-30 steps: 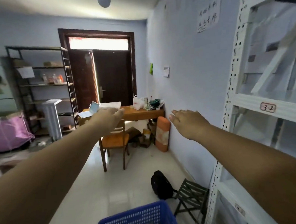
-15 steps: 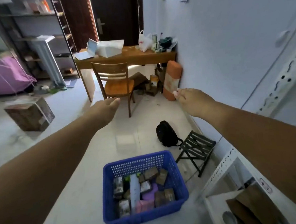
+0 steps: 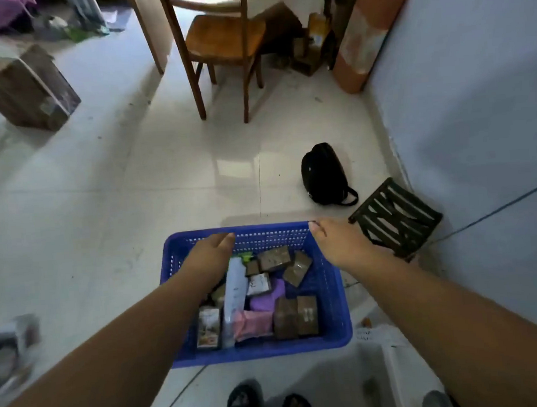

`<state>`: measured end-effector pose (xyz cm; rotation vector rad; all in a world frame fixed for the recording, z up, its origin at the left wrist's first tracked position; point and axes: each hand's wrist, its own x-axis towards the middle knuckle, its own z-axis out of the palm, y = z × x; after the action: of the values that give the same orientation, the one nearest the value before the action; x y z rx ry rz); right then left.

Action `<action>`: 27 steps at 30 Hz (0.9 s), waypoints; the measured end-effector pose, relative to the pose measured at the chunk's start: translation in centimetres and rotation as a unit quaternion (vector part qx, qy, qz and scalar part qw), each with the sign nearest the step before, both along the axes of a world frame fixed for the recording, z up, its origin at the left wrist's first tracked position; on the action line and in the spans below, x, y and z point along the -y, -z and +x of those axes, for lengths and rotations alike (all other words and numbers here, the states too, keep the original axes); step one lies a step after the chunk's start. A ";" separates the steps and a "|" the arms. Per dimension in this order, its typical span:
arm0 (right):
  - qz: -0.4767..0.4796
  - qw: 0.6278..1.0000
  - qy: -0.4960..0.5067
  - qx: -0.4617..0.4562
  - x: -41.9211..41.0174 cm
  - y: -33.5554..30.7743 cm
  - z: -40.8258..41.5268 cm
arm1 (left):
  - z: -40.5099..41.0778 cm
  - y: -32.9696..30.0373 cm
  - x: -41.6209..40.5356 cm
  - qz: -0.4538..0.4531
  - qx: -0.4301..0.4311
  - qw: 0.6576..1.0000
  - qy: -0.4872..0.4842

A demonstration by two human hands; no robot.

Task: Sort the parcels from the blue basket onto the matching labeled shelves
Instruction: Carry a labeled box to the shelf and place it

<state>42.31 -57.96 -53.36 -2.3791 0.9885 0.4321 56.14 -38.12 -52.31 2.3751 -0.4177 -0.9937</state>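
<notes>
A blue basket (image 3: pixel 334 297) stands on the tiled floor just in front of my feet. It holds several parcels: brown boxes (image 3: pixel 296 317), a long white packet (image 3: pixel 234 296), a pink bag (image 3: pixel 253 323) and a purple bag (image 3: pixel 267 298). My left hand (image 3: pixel 209 260) hovers over the basket's left half, fingers together and pointing forward, holding nothing. My right hand (image 3: pixel 339 241) is above the basket's far right corner, also empty. The shelves are out of view except a white corner (image 3: pixel 396 369) at the lower right.
A black bag (image 3: pixel 324 174) and a small dark folding stool (image 3: pixel 395 218) sit beside the right wall. A wooden chair (image 3: pixel 221 41) and an orange roll (image 3: pixel 366 34) stand ahead. A taped cardboard box (image 3: pixel 21 90) rests on the floor at the far left.
The view has tilted down from the room to the floor. Both hands have dropped from chest height to just over the basket.
</notes>
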 end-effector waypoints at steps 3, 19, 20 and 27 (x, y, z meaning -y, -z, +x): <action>0.088 0.993 0.064 -0.053 -0.1 11.6 -0.1 | -0.6 11.3 1.6 0.029 -0.100 0.994 -0.022; 0.335 0.857 0.345 -0.186 -1.3 60.4 -2.0 | -7.1 56.9 6.3 0.067 -0.406 0.868 -0.279; 0.347 0.844 0.371 -0.173 -1.5 60.8 -1.7 | -7.5 58.2 6.6 0.050 -0.415 0.864 -0.281; 0.430 0.762 0.471 -0.110 -2.8 60.4 -2.2 | -8.5 59.2 7.9 0.033 -0.489 0.795 -0.358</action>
<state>40.12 -55.17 -113.75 -0.8492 1.5038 0.5814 47.69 -45.98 -111.52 1.4815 0.8462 -1.6104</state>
